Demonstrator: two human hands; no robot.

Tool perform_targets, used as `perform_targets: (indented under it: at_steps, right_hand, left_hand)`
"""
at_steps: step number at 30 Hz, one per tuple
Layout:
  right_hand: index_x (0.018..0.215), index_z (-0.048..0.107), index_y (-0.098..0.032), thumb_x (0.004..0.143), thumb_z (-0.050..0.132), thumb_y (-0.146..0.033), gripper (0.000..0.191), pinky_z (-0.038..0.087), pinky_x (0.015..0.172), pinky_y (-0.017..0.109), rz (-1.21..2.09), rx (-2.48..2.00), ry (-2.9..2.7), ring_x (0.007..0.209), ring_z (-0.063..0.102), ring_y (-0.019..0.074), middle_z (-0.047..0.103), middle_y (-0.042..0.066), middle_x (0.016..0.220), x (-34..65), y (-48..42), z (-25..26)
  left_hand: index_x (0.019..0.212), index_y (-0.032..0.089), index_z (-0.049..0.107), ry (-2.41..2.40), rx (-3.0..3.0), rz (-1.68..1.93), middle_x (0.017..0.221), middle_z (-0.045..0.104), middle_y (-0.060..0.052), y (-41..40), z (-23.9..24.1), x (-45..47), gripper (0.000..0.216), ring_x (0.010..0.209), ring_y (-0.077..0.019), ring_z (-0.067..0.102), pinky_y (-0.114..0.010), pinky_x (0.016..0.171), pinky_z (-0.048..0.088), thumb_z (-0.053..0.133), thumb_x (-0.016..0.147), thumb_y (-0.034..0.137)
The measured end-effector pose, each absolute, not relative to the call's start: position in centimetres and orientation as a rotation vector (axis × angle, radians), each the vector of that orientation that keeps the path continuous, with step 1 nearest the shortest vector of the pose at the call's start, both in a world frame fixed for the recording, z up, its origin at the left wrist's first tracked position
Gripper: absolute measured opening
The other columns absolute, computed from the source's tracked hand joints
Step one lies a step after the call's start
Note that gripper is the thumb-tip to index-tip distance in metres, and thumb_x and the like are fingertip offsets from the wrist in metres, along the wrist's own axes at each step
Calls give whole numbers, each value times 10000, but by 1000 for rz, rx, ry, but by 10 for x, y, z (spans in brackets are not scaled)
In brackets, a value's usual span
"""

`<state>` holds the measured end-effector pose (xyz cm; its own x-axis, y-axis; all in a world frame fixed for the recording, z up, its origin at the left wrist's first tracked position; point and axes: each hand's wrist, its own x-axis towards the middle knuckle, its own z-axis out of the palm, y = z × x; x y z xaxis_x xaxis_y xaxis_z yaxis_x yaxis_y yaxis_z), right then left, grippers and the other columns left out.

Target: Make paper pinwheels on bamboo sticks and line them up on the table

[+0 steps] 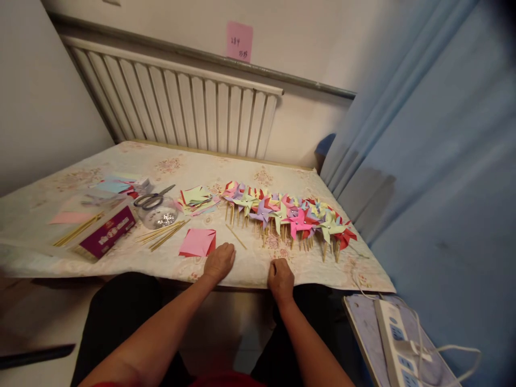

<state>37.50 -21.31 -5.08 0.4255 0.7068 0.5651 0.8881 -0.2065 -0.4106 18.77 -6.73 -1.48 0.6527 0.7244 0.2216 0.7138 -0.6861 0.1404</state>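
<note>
My left hand [220, 263] rests in a loose fist near the table's front edge, just right of a stack of pink and red paper squares [196, 243] with cut corners. Close to it lies a single thin wooden stick [236, 237]. Also curled into a fist, my right hand [281, 279] sits at the same edge, with nothing visible in it. Beyond it, many colourful paper pinwheels [299, 223] on wooden sticks lie in a dense row. A pile of pale green and mixed paper squares [197, 196] is behind the pink stack.
To the left are loose wooden sticks [163, 234], a clear bowl of small shiny pins [164, 217], scissors [153, 199] and a purple box [107, 232]. A power strip [397, 344] with cables is at lower right, beside a blue curtain [435, 161]. A radiator [181, 105] stands behind the table.
</note>
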Motion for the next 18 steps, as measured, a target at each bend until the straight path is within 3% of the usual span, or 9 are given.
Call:
perform_targets:
  at_steps: [18]
  right_hand:
    - [763,521,-220,874,409,-74,215,418,734,281,-107,-1802,-1444,803,517,179,549,35,817,377,-235,-44]
  left_hand:
    - [898,182,575,1223,2850,380,899,633,-105,-62,-17,188,322,836,-238,605,-348,695,385,295,980,320]
